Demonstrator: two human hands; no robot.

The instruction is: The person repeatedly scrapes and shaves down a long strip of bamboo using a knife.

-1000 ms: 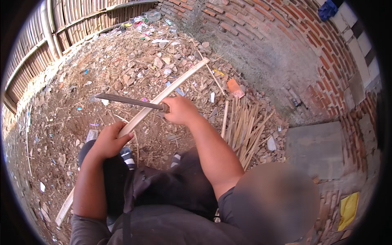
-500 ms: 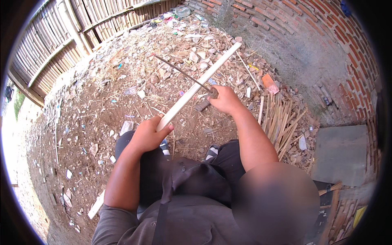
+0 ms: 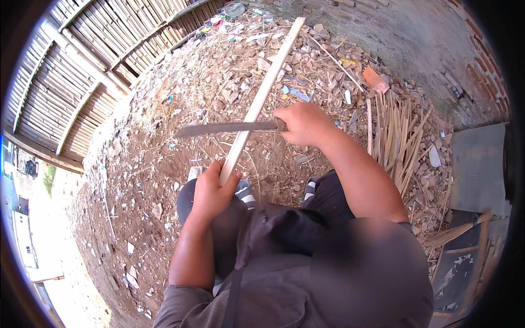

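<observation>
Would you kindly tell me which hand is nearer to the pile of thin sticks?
Right: the right hand, holding the long knife, is to the left of the pile of thin sticks; the left hand, gripping the pale wooden strip, is farther left and lower in view.

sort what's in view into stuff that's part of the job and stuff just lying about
Part of the job:
pale wooden strip, held in the left hand
long-bladed knife, gripped in the right hand

Lying about:
orange brick piece
white shard
thin sticks, in a pile; perhaps linked to the job
</observation>
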